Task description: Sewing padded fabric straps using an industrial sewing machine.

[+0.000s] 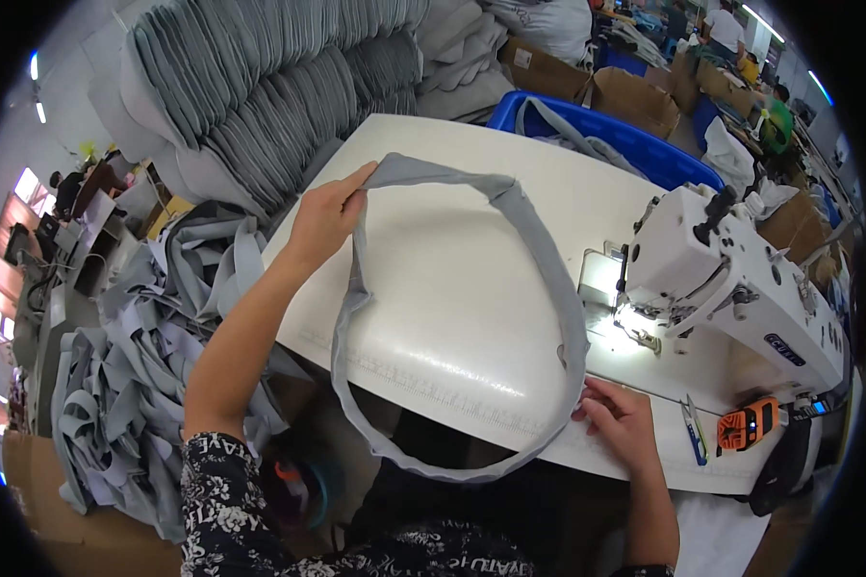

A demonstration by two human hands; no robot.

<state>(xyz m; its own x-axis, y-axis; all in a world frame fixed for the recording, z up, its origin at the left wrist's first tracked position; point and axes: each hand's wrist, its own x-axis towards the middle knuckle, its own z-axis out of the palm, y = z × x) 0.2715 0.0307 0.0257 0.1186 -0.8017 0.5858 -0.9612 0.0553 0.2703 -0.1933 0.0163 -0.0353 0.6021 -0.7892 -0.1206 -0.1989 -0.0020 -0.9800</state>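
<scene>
A grey fabric band [541, 245], joined into a large ring, lies over the white sewing table [443, 317], and its lower part hangs past the front edge. At the ring's far left, my left hand [327, 219] is closed on the cloth, pinching it where it folds into a flat corner. My right hand [624, 423] is low on the right, thumb and fingers closed at the band's outer edge. Just beyond it stands a white sewing machine [717, 279], its lamp lighting the needle area.
Thread snips [694, 431] and an orange-black device [747, 426] lie at the table's right end. A blue bin [654, 157] with grey strips is behind the table. Stacked grey pieces [260, 82] rise at the back left; loose grey strips [130, 385] heap at the left.
</scene>
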